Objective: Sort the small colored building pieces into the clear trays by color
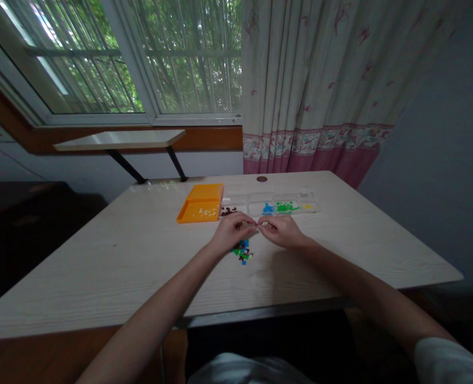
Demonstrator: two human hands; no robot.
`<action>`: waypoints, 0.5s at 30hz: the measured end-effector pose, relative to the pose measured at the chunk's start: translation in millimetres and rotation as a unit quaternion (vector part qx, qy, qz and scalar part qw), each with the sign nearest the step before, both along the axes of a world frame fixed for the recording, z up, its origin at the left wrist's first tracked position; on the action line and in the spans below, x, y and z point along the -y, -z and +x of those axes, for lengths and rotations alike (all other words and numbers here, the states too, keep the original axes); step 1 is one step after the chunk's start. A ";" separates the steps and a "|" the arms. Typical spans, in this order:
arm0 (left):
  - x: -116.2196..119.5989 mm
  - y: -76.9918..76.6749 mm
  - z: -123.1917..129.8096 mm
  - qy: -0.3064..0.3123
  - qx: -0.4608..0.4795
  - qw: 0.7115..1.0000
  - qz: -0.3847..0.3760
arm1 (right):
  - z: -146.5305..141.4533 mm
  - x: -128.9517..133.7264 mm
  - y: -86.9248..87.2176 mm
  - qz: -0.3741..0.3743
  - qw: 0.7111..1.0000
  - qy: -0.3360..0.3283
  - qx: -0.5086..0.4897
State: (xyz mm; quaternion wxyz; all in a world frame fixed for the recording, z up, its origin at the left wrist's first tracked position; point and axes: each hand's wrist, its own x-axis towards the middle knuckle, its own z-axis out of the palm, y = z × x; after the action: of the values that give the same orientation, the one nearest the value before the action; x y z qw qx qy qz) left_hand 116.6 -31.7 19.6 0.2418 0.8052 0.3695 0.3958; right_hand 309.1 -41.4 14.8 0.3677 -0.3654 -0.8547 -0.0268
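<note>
My left hand (232, 230) and my right hand (281, 230) meet above the middle of the table, fingertips pinched together. Whatever is between them is too small to name. Below my left hand lies a pile of small blue, green, brown and white pieces (242, 252), partly hidden by that hand. Behind the hands a clear compartment tray (314, 207) holds brown pieces (228, 211), blue pieces (267, 208), green pieces (286, 207) and a few yellow pieces (308, 206). An orange tray (206, 192) at its left has white pieces (206, 212) in its front part.
The pale wooden table (140, 266) reaches back to the window wall. A small raised shelf (120, 140) on black legs stands at the back left. Near the back edge is a round brown cable hole (262, 179). A patterned curtain (300, 96) hangs behind the table.
</note>
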 end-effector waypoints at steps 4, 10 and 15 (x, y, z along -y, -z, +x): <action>-0.3 -0.2 -1.5 0.004 -0.007 0.999 0.043 | -0.5 -0.6 1.4 0.002 1.000 0.001 0.006; 1.6 -0.8 -1.2 0.020 -0.016 0.998 0.062 | -0.8 -1.0 3.1 0.003 1.000 -0.002 0.008; 3.6 -7.4 -3.8 -0.023 -0.013 0.997 0.074 | -1.8 0.6 -0.5 -0.023 1.000 0.009 -0.017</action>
State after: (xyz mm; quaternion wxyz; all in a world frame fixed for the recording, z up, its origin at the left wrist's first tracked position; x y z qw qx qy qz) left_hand 112.8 -35.3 27.0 0.1678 0.8175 0.3608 0.4165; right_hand 307.3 -42.1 15.3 0.3732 -0.3820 -0.8454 -0.0042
